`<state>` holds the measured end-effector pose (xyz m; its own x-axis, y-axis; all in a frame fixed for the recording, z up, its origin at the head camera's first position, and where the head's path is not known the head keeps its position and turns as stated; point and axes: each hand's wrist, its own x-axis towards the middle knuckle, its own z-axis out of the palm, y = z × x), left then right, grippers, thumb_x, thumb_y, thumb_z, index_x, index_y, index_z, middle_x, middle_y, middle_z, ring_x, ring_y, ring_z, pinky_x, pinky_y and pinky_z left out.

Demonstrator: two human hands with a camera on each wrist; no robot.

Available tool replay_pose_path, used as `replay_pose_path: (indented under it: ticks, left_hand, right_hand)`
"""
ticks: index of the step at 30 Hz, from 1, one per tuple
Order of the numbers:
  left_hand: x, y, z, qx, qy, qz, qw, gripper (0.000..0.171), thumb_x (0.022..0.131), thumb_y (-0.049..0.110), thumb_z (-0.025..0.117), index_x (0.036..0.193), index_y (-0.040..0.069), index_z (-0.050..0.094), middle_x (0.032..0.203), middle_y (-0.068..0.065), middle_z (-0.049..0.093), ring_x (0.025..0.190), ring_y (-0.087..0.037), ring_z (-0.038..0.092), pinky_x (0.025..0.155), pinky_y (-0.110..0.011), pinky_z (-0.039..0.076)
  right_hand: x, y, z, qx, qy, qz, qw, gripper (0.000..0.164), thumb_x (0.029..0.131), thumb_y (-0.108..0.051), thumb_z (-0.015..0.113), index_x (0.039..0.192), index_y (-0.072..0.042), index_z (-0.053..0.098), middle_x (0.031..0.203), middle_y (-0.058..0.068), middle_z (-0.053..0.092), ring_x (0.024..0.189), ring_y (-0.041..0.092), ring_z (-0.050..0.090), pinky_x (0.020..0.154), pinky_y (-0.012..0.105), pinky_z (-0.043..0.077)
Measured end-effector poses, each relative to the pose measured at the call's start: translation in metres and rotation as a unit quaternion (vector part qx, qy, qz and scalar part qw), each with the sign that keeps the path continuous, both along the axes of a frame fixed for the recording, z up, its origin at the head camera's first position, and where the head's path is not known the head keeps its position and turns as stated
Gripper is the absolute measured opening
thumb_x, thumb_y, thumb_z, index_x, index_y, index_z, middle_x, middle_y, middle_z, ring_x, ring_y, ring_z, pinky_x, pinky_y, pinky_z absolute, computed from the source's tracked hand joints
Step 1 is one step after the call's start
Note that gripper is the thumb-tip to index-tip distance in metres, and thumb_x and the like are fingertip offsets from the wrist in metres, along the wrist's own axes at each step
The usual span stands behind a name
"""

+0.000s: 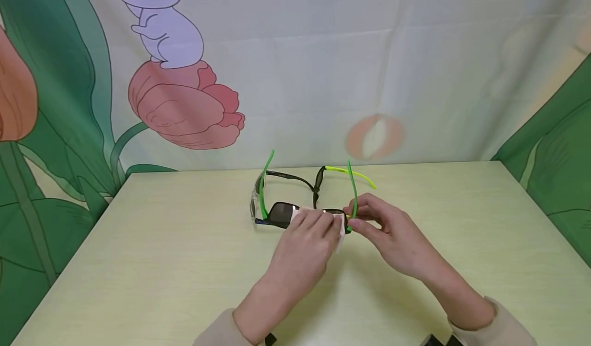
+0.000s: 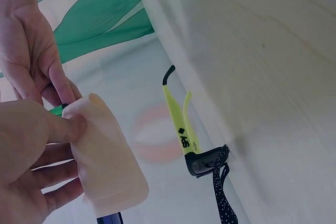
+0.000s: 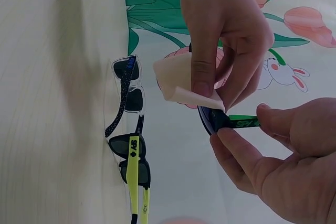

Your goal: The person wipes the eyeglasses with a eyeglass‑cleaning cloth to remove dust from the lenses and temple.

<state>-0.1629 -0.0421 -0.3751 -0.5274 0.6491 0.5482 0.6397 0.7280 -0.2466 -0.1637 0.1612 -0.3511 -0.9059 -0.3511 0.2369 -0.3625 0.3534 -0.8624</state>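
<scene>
Black sunglasses with green temples (image 1: 280, 214) are held up over the table, lenses toward me. My left hand (image 1: 307, 248) pinches a pale cloth (image 2: 107, 156) folded over one lens, thumb on the near face and fingers behind. The cloth hides much of that lens. At the other end, my right hand (image 1: 397, 238) grips the frame's corner by the hinge between thumb and fingers. In the right wrist view, the green temple (image 3: 244, 121) runs between the right thumb and fingers.
Behind the held pair, two more sunglasses lie on the table (image 1: 161, 258) near its back edge: one black with yellow temples (image 3: 134, 163), one clear-framed with dark speckled temples (image 3: 127, 85). A printed curtain (image 1: 295, 79) hangs right behind the table.
</scene>
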Motion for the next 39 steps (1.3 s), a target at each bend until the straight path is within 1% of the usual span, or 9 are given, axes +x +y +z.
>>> replay_pose_path:
  ticks: [4, 9, 12, 16, 19, 22, 29, 33, 39]
  left_hand:
    - [-0.0004, 0.0006, 0.0004, 0.007, 0.003, -0.016, 0.9998, 0.027, 0.091, 0.004, 0.074, 0.118, 0.007, 0.077, 0.096, -0.002, 0.067, 0.096, -0.02, 0.061, 0.094, -0.032, 0.048]
    - [0.0004, 0.001, 0.0, 0.025, 0.007, -0.024, 0.9994, 0.016, 0.091, 0.011, 0.077, 0.107, 0.009, 0.078, 0.089, -0.001, 0.066, 0.09, -0.019, 0.062, 0.08, -0.029, 0.05]
    - [0.0009, 0.0007, -0.0005, 0.046, 0.008, -0.032, 0.9984, 0.008, 0.09, 0.014, 0.079, 0.098, 0.011, 0.077, 0.088, 0.0, 0.069, 0.086, -0.017, 0.064, 0.075, -0.028, 0.051]
    - [0.0008, 0.0006, -0.0016, 0.079, 0.003, -0.05, 0.9956, 0.009, 0.088, 0.014, 0.082, 0.091, 0.009, 0.074, 0.088, -0.001, 0.073, 0.083, -0.017, 0.066, 0.074, -0.028, 0.054]
    - [0.0004, 0.0009, -0.0024, 0.082, 0.002, -0.054, 0.9951, 0.011, 0.087, 0.01, 0.083, 0.093, 0.008, 0.075, 0.09, -0.003, 0.072, 0.085, -0.018, 0.065, 0.078, -0.028, 0.056]
    - [-0.0002, 0.0018, -0.0031, 0.07, 0.001, -0.051, 0.9963, 0.017, 0.084, 0.004, 0.083, 0.099, 0.006, 0.076, 0.095, -0.004, 0.07, 0.091, -0.019, 0.065, 0.084, -0.028, 0.056]
    - [-0.0025, 0.0034, -0.0041, 0.038, 0.005, -0.035, 0.9987, 0.025, 0.087, -0.003, 0.075, 0.111, 0.005, 0.075, 0.104, -0.004, 0.069, 0.101, -0.022, 0.063, 0.101, -0.034, 0.048]
    - [-0.0029, 0.0038, -0.0034, 0.025, 0.002, -0.023, 0.9994, 0.03, 0.087, -0.004, 0.071, 0.115, 0.004, 0.074, 0.106, -0.005, 0.068, 0.105, -0.023, 0.062, 0.103, -0.036, 0.047]
    - [-0.0031, 0.0039, -0.0032, 0.02, 0.004, -0.016, 0.9996, 0.032, 0.085, 0.0, 0.074, 0.116, 0.005, 0.072, 0.106, -0.004, 0.067, 0.103, -0.021, 0.063, 0.094, -0.033, 0.051]
  right_hand:
    - [0.0003, -0.0006, 0.0006, 0.0, 0.002, -0.004, 1.0, 0.007, 0.103, -0.017, 0.065, 0.109, -0.013, 0.064, 0.113, 0.002, 0.071, 0.107, 0.017, 0.068, 0.092, 0.048, 0.052]
    - [0.0, -0.0006, -0.0001, -0.002, -0.005, -0.008, 1.0, 0.006, 0.103, -0.017, 0.065, 0.108, -0.014, 0.064, 0.116, 0.004, 0.07, 0.108, 0.018, 0.068, 0.091, 0.046, 0.054]
    - [-0.0003, -0.0003, -0.0005, -0.007, -0.013, -0.006, 1.0, 0.007, 0.103, -0.016, 0.065, 0.109, -0.013, 0.064, 0.118, 0.005, 0.069, 0.109, 0.018, 0.068, 0.091, 0.042, 0.054]
    - [-0.0009, -0.0003, -0.0005, -0.013, -0.02, -0.004, 1.0, 0.008, 0.103, -0.016, 0.065, 0.109, -0.013, 0.064, 0.119, 0.006, 0.069, 0.109, 0.019, 0.067, 0.091, 0.041, 0.055]
    - [-0.0012, -0.0003, -0.0002, -0.014, -0.02, -0.007, 1.0, 0.007, 0.103, -0.016, 0.066, 0.109, -0.012, 0.064, 0.119, 0.006, 0.069, 0.109, 0.019, 0.067, 0.092, 0.043, 0.054]
    - [-0.0013, -0.0001, -0.0001, -0.017, -0.02, -0.01, 1.0, 0.007, 0.103, -0.016, 0.065, 0.109, -0.011, 0.064, 0.12, 0.006, 0.069, 0.11, 0.02, 0.067, 0.094, 0.045, 0.054]
    - [-0.0014, 0.0004, 0.0009, -0.022, -0.022, -0.009, 0.999, 0.007, 0.103, -0.015, 0.065, 0.108, -0.011, 0.063, 0.117, 0.008, 0.07, 0.107, 0.021, 0.068, 0.093, 0.045, 0.054]
    - [-0.0017, 0.0002, 0.0013, -0.023, -0.023, -0.003, 0.999, 0.006, 0.103, -0.015, 0.064, 0.107, -0.011, 0.062, 0.117, 0.007, 0.07, 0.108, 0.021, 0.068, 0.093, 0.045, 0.054]
    - [-0.0024, 0.001, 0.0008, -0.029, -0.026, 0.01, 0.999, 0.006, 0.103, -0.014, 0.064, 0.107, -0.009, 0.061, 0.121, 0.009, 0.068, 0.113, 0.024, 0.067, 0.095, 0.043, 0.054]
